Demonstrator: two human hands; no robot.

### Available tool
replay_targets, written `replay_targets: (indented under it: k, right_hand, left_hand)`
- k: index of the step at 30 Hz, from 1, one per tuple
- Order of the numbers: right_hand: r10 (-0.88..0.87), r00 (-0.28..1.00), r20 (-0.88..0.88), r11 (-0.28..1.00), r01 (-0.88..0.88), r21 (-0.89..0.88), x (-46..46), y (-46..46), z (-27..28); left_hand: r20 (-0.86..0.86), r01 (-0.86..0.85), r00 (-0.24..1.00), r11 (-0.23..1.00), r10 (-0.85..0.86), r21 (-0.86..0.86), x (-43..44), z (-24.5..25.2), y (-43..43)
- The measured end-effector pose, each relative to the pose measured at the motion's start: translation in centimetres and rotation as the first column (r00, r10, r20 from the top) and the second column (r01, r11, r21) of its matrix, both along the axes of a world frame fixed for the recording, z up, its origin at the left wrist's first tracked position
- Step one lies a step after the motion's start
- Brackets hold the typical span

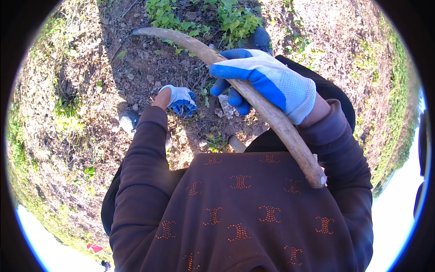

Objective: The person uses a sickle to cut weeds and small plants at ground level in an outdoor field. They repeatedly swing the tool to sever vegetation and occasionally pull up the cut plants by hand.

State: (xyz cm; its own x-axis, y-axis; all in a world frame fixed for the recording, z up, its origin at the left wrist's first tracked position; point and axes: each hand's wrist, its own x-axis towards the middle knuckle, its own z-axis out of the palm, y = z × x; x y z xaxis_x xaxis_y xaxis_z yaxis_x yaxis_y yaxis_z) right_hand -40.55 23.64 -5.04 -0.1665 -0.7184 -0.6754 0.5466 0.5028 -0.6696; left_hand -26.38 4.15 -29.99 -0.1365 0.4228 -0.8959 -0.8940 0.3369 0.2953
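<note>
My right hand (263,80), in a white glove with blue coated fingers, grips a long, bent wooden handle (272,112). The handle's butt end lies in front of my chest and its far end reaches up and to the left. A thin dark blade (123,47), like a sickle's, seems to extend from that far end towards the soil. Low over the ground is my left hand (181,102), gloved the same way, with its fingers curled downward. Some thin dry stems show at its fingertips; whether they are held is unclear.
Leafy green plants (238,20) grow ahead of me. Whitish stones (227,107) lie between my hands on dry soil (142,68). My dark shoes show at left (128,121) and right (261,39). A red item (94,248) lies far off at lower left.
</note>
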Motion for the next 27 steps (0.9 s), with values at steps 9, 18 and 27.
replay_targets:
  k: [9, 18, 27]
  right_hand:
    - [0.019, 1.0, -0.002, 1.0, -0.019, 0.014, 0.1, -0.2, 0.2]
    - [0.026, 0.999, -0.037, 0.984, -0.032, -0.177, 0.5, 0.6, -1.4]
    - [0.035, 0.992, -0.125, 0.953, -0.07, -0.293, 1.3, 1.1, -1.9]
  left_hand:
    - [-0.113, -0.202, 0.972, 0.977, 0.208, 0.064, 2.3, -0.7, -0.4]
    - [-0.109, -0.562, 0.826, 0.821, 0.552, -0.101, 4.6, -0.6, 0.0]
    - [-0.353, -0.845, 0.509, 0.534, 0.785, -0.03, 10.1, 2.1, 3.1]
